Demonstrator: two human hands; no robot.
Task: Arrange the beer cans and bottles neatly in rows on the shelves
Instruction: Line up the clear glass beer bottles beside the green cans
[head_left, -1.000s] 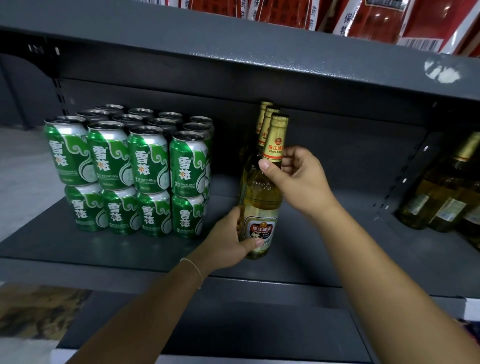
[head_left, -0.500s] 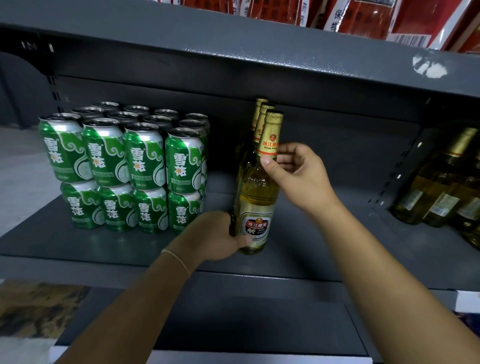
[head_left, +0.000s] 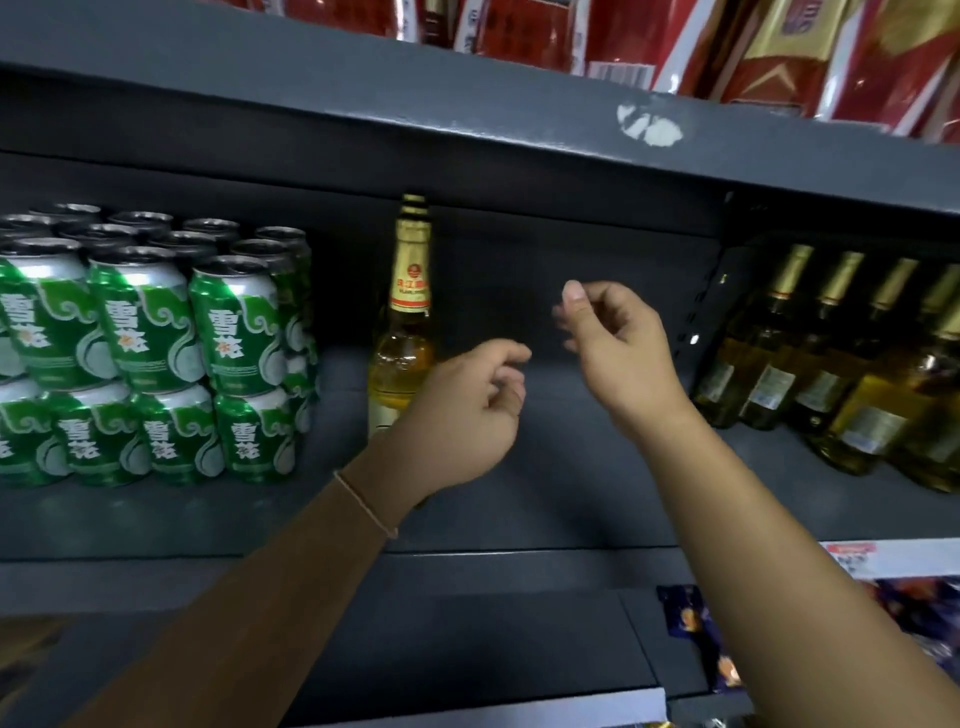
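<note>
A gold-foiled beer bottle (head_left: 404, 332) is stood upright on the dark grey shelf (head_left: 545, 499), just right of the stacked green beer cans (head_left: 156, 343). The left hand (head_left: 462, 410) is held in front of the bottle's lower body with fingers loosely curled and nothing gripped. The right hand (head_left: 618, 348) is raised further right, fingers relaxed and empty. More bottles (head_left: 841, 364) are seen in the right-hand bay.
</note>
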